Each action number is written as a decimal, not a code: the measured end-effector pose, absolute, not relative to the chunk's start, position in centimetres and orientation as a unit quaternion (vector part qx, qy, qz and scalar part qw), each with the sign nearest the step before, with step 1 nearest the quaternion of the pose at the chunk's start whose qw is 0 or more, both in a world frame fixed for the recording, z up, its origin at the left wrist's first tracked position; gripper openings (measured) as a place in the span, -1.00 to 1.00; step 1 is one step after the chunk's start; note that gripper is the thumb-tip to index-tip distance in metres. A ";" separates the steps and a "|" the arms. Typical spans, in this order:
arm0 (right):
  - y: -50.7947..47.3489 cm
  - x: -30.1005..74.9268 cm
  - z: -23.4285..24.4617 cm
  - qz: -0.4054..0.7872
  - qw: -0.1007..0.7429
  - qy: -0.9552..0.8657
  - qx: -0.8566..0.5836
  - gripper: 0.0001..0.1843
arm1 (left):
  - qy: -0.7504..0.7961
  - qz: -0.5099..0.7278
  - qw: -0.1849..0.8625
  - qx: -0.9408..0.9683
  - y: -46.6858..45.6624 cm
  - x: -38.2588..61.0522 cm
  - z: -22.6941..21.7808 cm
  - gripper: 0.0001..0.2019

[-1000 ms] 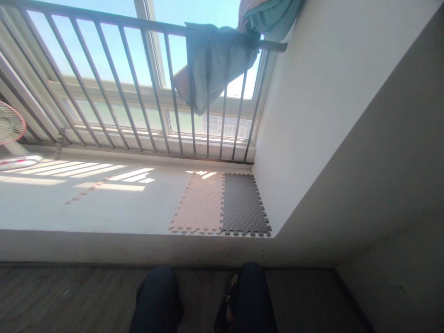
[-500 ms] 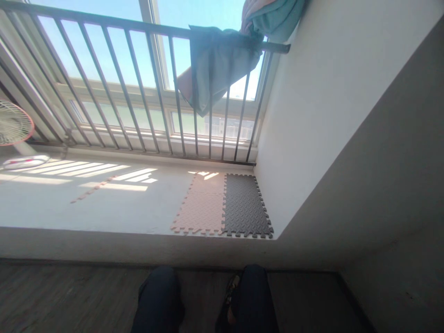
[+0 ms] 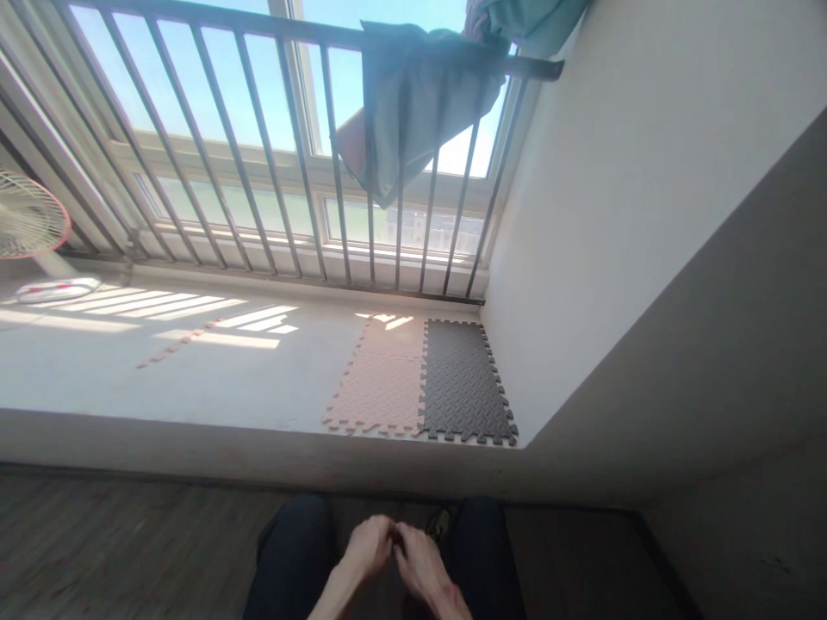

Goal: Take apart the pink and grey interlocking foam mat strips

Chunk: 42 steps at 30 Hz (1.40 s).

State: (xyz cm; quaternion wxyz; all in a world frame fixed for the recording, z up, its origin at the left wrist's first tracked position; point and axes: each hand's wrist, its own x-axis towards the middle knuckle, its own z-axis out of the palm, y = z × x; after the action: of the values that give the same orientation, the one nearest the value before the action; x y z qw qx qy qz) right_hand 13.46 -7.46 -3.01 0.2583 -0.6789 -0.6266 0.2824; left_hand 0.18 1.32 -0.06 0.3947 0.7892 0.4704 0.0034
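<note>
My left hand [image 3: 368, 547] and my right hand [image 3: 423, 568] are low in the view, between my knees in dark trousers [image 3: 294, 560]. Their fingertips meet and the fingers are curled in; I see nothing held between them. Beyond my knees lies a raised white ledge [image 3: 194, 379] under a window. A pink foam mat [image 3: 378, 392] and a grey foam mat [image 3: 465, 383] lie joined on it, near the right wall.
A metal railing [image 3: 258, 146] guards the window. A teal cloth [image 3: 413, 112] hangs over its top bar at the right. A small fan [image 3: 26, 228] stands on the ledge at far left. A white wall [image 3: 613, 215] closes the right side. Wooden floor [image 3: 129, 551] lies under my legs.
Both my hands have come up into view and met between my knees; before, only my legs showed. The view has shifted slightly up and left.
</note>
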 end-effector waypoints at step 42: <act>36.8 34.8 -4.2 -0.026 0.177 -0.668 -0.723 -0.39 | 0.657 0.358 0.408 0.523 57.1 4.4 -0.1 -0.34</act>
State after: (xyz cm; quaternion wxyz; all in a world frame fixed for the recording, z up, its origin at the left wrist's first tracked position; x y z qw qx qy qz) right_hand 34.84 36.76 -4.23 0.1766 -0.7227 -0.6677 -0.0258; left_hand 4.42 57.07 -0.05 0.4082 0.5227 0.6574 0.3577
